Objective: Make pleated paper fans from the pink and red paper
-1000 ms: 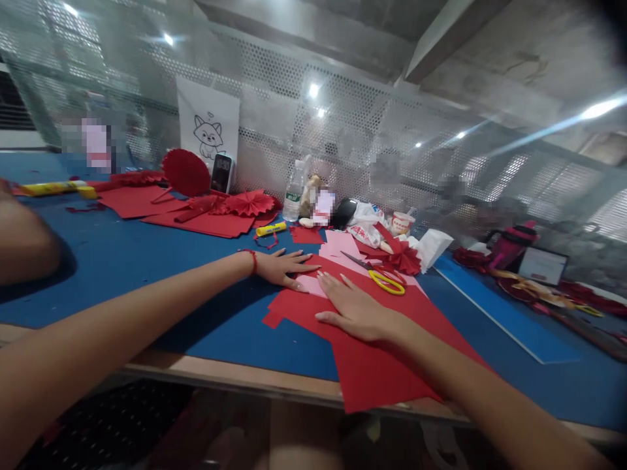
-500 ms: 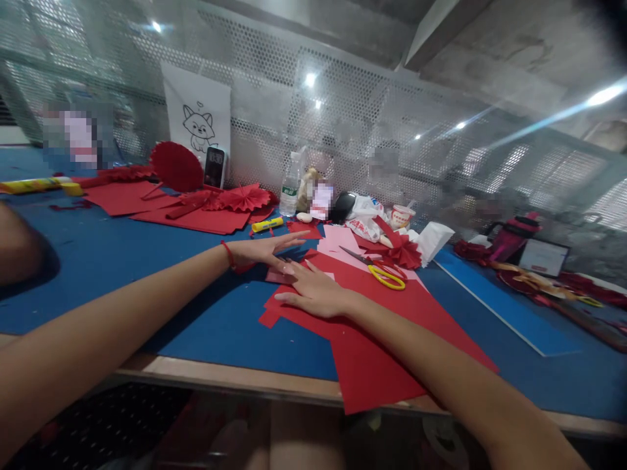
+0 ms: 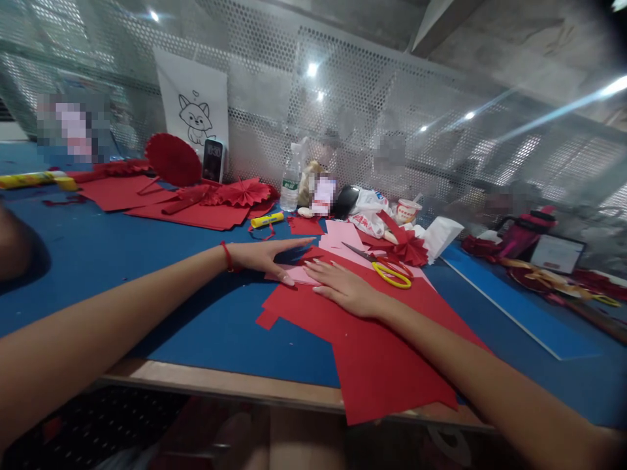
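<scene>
My left hand (image 3: 264, 256), with a red cord bracelet at its wrist, is open with the thumb apart from the fingers. Its thumb tip lies at the pink paper (image 3: 298, 275). My right hand (image 3: 347, 288) rests flat and open, palm down, on the red paper (image 3: 392, 365), fingertips at the edge of the pink paper. Scissors (image 3: 392, 275) with yellow and red handles lie on the paper just beyond my right hand. A small red paper strip (image 3: 267, 319) sticks out at the left of the red sheet, which overhangs the table's front edge.
A yellow glue stick (image 3: 267, 220) lies beyond my left hand. Folded red paper fans (image 3: 243, 192) and red sheets (image 3: 191, 217) cover the back left. A water bottle (image 3: 290, 179), phone (image 3: 213, 161) and cup (image 3: 407, 211) stand at the back. Another person's arm (image 3: 14, 245) rests at the left.
My right hand has slid right, away from my left hand, uncovering more pink paper. My left thumb has come down toward the pink paper. The view has shifted slightly.
</scene>
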